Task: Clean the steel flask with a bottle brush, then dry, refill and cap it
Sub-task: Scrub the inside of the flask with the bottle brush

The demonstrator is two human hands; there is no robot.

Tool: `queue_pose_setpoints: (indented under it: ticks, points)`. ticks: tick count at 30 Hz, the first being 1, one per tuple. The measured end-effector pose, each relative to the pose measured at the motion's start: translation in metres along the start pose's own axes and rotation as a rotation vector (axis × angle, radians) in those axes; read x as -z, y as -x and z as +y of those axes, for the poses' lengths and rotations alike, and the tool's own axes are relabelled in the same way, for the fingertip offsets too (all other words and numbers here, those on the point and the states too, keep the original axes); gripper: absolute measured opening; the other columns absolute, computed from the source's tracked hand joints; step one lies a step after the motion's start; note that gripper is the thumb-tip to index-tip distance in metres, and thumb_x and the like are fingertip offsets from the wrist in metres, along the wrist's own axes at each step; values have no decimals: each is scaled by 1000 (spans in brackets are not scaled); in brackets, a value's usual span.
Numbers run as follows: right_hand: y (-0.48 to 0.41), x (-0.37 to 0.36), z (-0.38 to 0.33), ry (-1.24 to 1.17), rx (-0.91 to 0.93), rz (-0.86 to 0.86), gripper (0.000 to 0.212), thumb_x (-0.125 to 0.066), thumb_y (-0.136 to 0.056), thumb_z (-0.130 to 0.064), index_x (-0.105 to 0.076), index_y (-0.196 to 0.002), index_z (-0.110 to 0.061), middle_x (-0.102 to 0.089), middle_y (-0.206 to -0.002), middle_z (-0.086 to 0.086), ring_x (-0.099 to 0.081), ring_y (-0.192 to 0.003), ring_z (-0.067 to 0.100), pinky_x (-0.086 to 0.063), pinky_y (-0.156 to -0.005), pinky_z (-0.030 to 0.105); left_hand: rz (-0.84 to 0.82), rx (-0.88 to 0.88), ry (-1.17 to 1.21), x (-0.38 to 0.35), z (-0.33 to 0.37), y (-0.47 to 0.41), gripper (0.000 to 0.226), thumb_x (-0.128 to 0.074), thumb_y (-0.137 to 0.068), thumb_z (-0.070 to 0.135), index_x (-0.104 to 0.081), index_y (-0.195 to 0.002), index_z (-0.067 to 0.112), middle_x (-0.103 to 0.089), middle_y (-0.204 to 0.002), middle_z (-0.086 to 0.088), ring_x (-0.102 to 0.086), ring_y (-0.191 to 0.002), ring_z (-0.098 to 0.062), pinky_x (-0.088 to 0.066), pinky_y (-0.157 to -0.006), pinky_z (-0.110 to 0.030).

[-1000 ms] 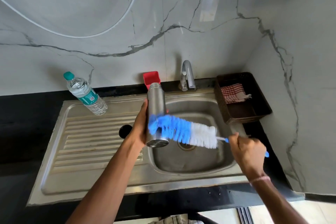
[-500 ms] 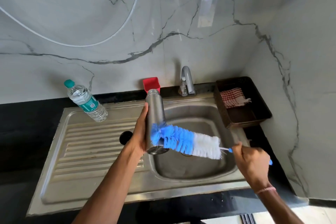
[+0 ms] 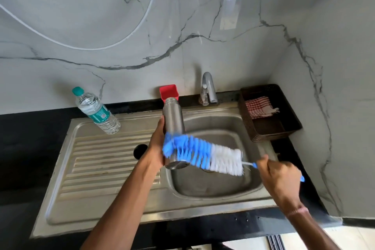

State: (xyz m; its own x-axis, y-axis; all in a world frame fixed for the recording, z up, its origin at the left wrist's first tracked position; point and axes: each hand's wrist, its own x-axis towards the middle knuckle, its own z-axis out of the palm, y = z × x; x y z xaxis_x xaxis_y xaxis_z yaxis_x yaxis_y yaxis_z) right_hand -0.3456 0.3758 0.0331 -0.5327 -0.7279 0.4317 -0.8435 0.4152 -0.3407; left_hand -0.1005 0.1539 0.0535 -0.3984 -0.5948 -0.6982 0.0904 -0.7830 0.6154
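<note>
The steel flask [image 3: 173, 120] was held over the sink [image 3: 215, 187] by the left hand [image 3: 157, 148]. The bottle brush [image 3: 203, 154] was gripped by the right hand [image 3: 279, 176] and pressed against the flask.

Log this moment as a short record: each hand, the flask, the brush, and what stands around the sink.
left hand: grips the steel flask low on its body
right hand: grips the bottle brush by its blue handle
steel flask: roughly upright, uncapped, over the sink basin at its left edge
bottle brush: outside the flask, blue bristles against its lower side
around: water bottle on the drainboard; red container and tap at the back; checked cloth in a dark basket
</note>
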Motion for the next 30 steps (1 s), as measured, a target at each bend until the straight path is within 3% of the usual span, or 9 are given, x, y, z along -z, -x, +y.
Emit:
queue_pose_setpoints:
  ticks: [3,6,10,13,17,20,23,27,30]
  points:
    - [-4,8,0,17,71,90,60,-45,-94,-25,-35,-36,-11,-22,-37,-3,-24,-29,18,-18,-48,21,5,-14,14,4,-1,0,69,-45,-95,76,-67,-103,11,-69,-83,-9,-69,-68,-22,-57,-67,-34]
    - [-44,-14,1,163,-7,83,55,-47,-93,-27,-50,-43,-6,-44,-37,14,-44,-30,31,-24,-49,26,19,-42,-110,-5,-9,3,63,-49,-98,66,-69,-116,9,-76,-81,-9,-71,-63,-19,-57,-60,-31]
    - [-96,-28,-2,339,-186,-171,48,-40,-96,-36,-74,-78,-7,-67,-65,19,-63,-58,43,-32,-54,32,-24,-47,-116,-16,-19,4,91,-57,-79,88,-69,-131,14,-72,-123,-21,-72,-80,-24,-61,-72,-38]
    - [-85,-26,-4,198,-216,-66,47,-52,-95,-28,-67,-61,0,-62,-56,24,-60,-50,44,-42,-52,35,-53,-79,-94,-16,-19,7,99,-66,-66,92,-71,-124,13,-72,-108,-19,-71,-84,-27,-59,-93,-51]
    - [-14,-11,-2,88,6,39,58,-44,-92,-28,-44,-39,-6,-40,-33,12,-40,-25,28,-25,-45,23,-73,-143,-103,-5,-11,8,49,-60,-93,64,-78,-91,18,-76,-79,-7,-73,-63,-16,-59,-59,-25]
    - [0,-11,6,32,-17,52,62,-42,-94,-31,-41,-36,-8,-36,-32,9,-36,-25,25,-25,-43,24,-38,-117,-147,-5,-5,12,59,-49,-99,64,-74,-113,13,-74,-101,-19,-75,-75,-21,-62,-66,-30]
    - [-37,-27,2,108,-118,95,58,-46,-94,-29,-54,-43,-2,-48,-39,19,-47,-31,35,-31,-47,28,-17,-160,-191,-13,-8,13,50,-57,-96,58,-74,-108,12,-72,-120,-25,-74,-75,-22,-60,-74,-33]
    - [-84,-24,-11,107,-319,62,54,-45,-91,-31,-67,-57,4,-58,-52,29,-56,-44,46,-48,-53,39,-45,-96,-82,-23,-15,15,70,-44,-100,64,-67,-130,5,-72,-123,-21,-75,-92,-33,-59,-88,-49]
    - [-59,-22,4,94,-194,59,56,-45,-92,-28,-57,-46,1,-52,-43,23,-50,-35,40,-40,-48,32,-54,-83,-61,-19,-13,13,62,-36,-107,55,-69,-123,5,-77,-109,-18,-76,-86,-30,-61,-80,-42]
